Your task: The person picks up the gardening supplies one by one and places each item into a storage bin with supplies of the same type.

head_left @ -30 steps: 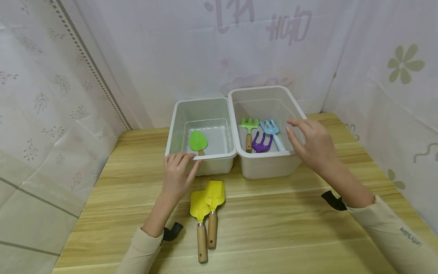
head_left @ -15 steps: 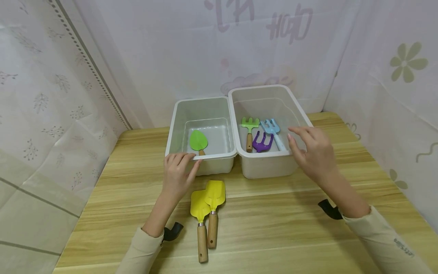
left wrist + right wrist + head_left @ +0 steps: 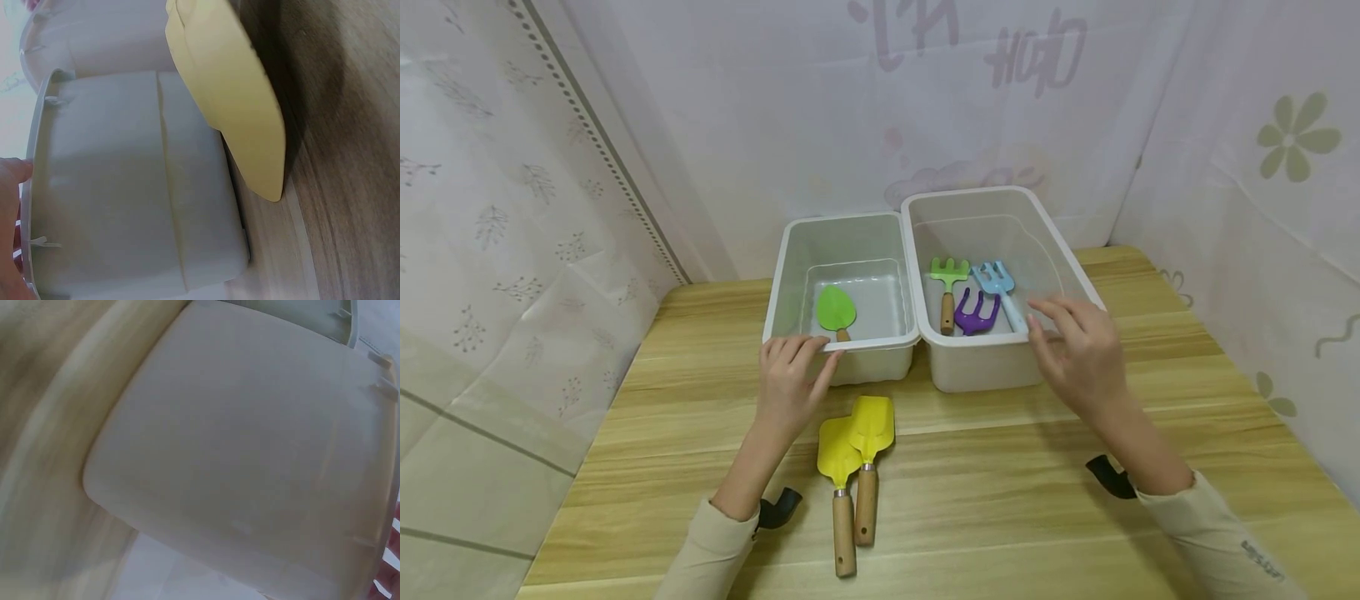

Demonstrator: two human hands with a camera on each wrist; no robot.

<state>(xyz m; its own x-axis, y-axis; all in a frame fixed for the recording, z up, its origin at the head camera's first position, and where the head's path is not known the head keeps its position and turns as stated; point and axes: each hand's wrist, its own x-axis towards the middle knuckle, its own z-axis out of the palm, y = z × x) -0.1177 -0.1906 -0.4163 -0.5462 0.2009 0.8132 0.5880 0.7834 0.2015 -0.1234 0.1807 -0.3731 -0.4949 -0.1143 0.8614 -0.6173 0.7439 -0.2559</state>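
My left hand grips the front rim of the left plastic bin, fingers over the edge and thumb outside. In that bin lies a green leaf-shaped trowel, its handle mostly hidden by the front wall. My right hand is at the front right corner of the right plastic bin, fingers loosely bent and apart from the tools. Whether it touches the rim is hard to tell. Inside lie a green hand rake, a purple hand fork and a light blue hand fork.
Two yellow hand shovels with wooden handles overlap on the wooden table, in front of the bins. The bins stand side by side against a printed white curtain. More curtain hangs at both sides.
My right hand has come down and slightly nearer at the right bin's front corner. The left hand, the bins and the tools are where they were.
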